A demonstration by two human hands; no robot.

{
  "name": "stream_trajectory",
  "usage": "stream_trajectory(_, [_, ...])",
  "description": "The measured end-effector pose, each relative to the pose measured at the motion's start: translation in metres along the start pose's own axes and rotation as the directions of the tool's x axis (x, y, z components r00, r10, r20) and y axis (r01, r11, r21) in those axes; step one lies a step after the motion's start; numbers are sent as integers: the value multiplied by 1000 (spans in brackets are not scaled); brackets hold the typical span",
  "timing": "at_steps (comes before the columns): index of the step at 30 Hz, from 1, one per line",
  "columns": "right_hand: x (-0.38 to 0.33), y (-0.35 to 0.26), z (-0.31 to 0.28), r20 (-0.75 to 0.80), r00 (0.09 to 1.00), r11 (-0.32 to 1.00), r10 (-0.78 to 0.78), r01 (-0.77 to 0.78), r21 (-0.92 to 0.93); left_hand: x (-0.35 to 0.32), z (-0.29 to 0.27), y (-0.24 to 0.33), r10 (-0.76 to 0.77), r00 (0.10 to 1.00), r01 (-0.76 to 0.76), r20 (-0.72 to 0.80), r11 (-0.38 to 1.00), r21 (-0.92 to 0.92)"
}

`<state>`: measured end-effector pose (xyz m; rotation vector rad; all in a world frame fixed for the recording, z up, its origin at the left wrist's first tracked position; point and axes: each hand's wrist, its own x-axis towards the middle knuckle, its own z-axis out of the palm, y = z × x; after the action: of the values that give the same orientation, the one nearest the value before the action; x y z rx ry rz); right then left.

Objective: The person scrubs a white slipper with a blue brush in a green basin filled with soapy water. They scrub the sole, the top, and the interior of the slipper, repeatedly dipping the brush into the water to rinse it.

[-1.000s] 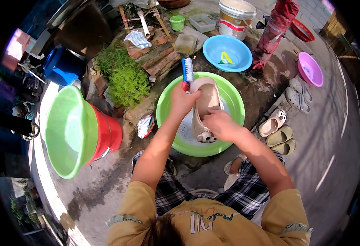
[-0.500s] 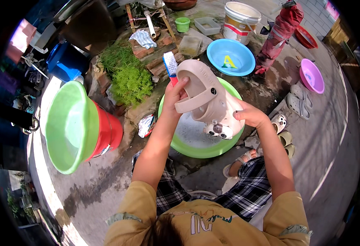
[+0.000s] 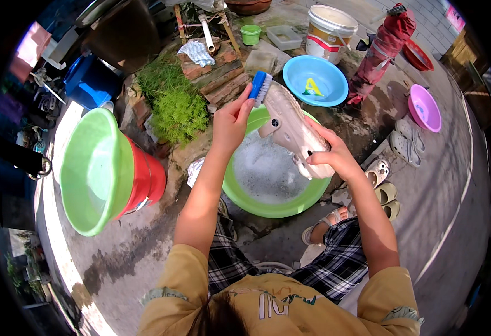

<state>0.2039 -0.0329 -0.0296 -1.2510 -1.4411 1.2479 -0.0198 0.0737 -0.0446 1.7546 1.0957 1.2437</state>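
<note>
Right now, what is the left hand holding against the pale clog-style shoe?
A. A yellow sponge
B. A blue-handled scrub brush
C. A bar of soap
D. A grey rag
B: the left hand grips a blue-handled scrub brush at the end of the pale shoe, which the right hand holds over the sudsy green basin.

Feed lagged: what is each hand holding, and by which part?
Left hand grips the blue brush by its handle; right hand holds the beige clog at its lower end.
</note>
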Motion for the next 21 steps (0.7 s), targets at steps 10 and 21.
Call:
stream_trajectory(10, [-1,12,4,-279,957,860,-79,-76,-504,-21,26,5,263,965,-247,-6,914,322])
stream_trajectory(21, [-10,-5,12,-285,933,560,-222,-117,-820,-54,33,17,244,959,-282,142,822,494])
